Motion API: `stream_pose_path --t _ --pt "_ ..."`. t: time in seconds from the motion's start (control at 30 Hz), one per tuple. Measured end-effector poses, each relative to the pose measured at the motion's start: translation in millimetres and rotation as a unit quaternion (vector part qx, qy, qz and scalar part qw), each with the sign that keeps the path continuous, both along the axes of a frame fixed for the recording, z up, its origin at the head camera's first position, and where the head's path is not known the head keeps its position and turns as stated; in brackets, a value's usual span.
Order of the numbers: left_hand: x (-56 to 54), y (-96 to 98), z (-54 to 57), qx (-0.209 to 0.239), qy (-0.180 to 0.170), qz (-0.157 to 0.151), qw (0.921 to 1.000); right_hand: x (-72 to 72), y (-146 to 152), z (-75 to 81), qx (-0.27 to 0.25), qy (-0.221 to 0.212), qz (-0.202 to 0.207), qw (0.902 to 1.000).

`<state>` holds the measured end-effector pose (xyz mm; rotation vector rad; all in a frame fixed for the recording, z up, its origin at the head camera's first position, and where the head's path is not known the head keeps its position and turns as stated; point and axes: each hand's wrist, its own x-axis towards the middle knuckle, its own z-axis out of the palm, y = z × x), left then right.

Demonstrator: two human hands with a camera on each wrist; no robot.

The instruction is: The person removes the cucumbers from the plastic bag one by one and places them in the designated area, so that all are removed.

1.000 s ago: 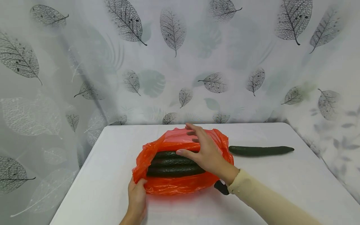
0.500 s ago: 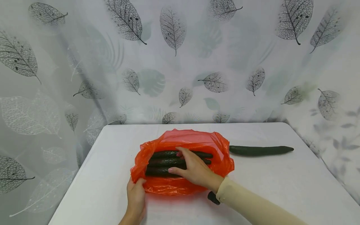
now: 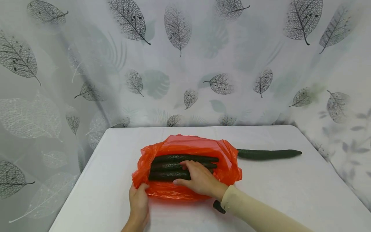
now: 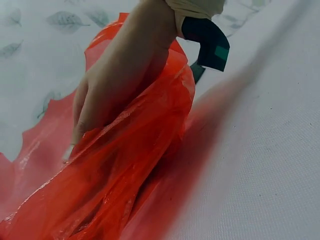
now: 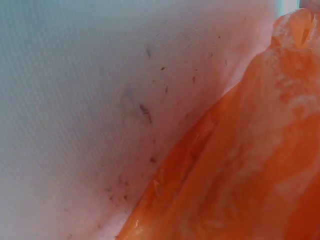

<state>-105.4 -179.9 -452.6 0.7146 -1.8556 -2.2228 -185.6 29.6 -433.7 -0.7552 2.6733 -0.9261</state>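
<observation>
An orange-red plastic bag point(image 3: 191, 144) lies on its side with its mouth towards me. Three dark green cucumbers point(image 3: 169, 158) lie side by side inside it. My left hand point(image 3: 139, 201) holds the bag's left rim, thumb over the edge. My right hand point(image 3: 201, 182) reaches into the mouth and grips the nearest cucumber point(image 3: 168, 176), with the thumb on its near side and fingers curled over the top. The left wrist view shows the right hand point(image 4: 117, 70) going down behind the bag's film point(image 4: 135, 165). Its fingertips are partly hidden.
Another cucumber point(image 3: 269, 154) lies on the white table point(image 3: 278, 187) to the right of the bag. A black camera piece point(image 3: 219, 207) sits under the right wrist. Behind the table hangs a leaf-print curtain point(image 3: 162, 112). The right wrist view shows mostly bag film point(image 5: 240, 165) and tabletop.
My right hand has come down from above the bag, moving left and towards me, onto the nearest cucumber. The left hand keeps its hold, shifting slightly left with the bag's rim.
</observation>
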Motion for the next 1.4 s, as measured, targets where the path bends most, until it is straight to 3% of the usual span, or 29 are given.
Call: stream_pose_path --t 0.53,0.8,1.03,1.4 --pt "0.8 -0.9 0.5 0.008 0.004 0.006 0.9999 -1.8 -5.2 -8.2 0.017 0.032 0.023 0.9991" --pt "1.0 -0.9 -1.4 0.01 0.009 0.005 0.9999 -1.3 -8.9 -12.6 0.079 0.113 0.062 0.9885" --pt "0.6 0.0 0.7 0.016 0.007 0.011 0.9998 0.0 -10.9 -16.6 0.098 0.159 0.061 0.9804" --pt "0.7 0.7 0.4 0.015 0.009 0.01 0.9998 0.4 -10.6 -19.1 0.073 0.145 0.05 0.9855"
